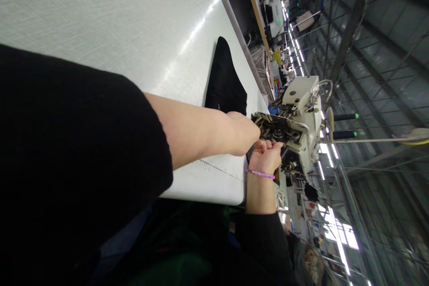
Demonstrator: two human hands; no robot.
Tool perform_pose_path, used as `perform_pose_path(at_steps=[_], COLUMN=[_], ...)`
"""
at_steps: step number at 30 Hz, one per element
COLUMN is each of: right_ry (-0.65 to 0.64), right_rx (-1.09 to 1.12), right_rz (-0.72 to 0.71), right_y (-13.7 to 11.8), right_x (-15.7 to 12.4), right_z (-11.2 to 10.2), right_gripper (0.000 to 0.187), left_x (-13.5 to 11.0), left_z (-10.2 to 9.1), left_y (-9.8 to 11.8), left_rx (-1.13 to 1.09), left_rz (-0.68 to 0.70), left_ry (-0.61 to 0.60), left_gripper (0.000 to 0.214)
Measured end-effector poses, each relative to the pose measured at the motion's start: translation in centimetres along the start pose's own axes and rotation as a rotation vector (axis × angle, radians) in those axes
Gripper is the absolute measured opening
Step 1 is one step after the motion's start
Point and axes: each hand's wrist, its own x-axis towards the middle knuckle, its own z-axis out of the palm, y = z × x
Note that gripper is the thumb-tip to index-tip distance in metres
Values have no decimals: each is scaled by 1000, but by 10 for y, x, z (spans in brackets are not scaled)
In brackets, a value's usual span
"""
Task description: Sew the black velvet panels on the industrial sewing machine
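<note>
The view is turned on its side, with the ceiling at the right. My left hand (243, 134) reaches to the opened front of a white industrial sewing machine (310, 118), seemingly an overlocker. The back of that hand hides its fingers. Right beside it, my right hand (267, 154), with a pink-purple beaded bracelet (261, 174), is closed, thumb and fingers pinched together at the exposed metal parts (278, 134). Whatever lies in the pinch is too small to make out. A folded piece of black fabric (224, 78) lies on the white table beside my left wrist.
The white worktable (117, 22) has ruler markings (211, 167) near its edge. Two dark thread cones (345, 117) stand on the machine. Beyond the table is another white sewing machine (275, 13). Roof beams and strip lights fill the right side.
</note>
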Motion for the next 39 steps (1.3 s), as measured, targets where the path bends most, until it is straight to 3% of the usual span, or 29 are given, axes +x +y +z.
perform_pose_path(at_steps=[6,15,26,39], right_ry=[-52,-47,-71,3], right_rx=[3,1,-7,78], right_rz=[56,33,26,76], right_y=[-5,-3,-4,-16], right_x=[-17,7,9,23], right_z=[-7,-1,-10,-1], right_gripper=[30,31,35,33], left_x=[1,-1,-2,1], left_z=[-1,-2,-3,-2], left_y=[2,1,2,1], left_rx=[16,14,-15,-12], left_rz=[-9,-21,-18,-7], left_ry=[6,-7,-11,4], left_gripper=[30,28,31,27])
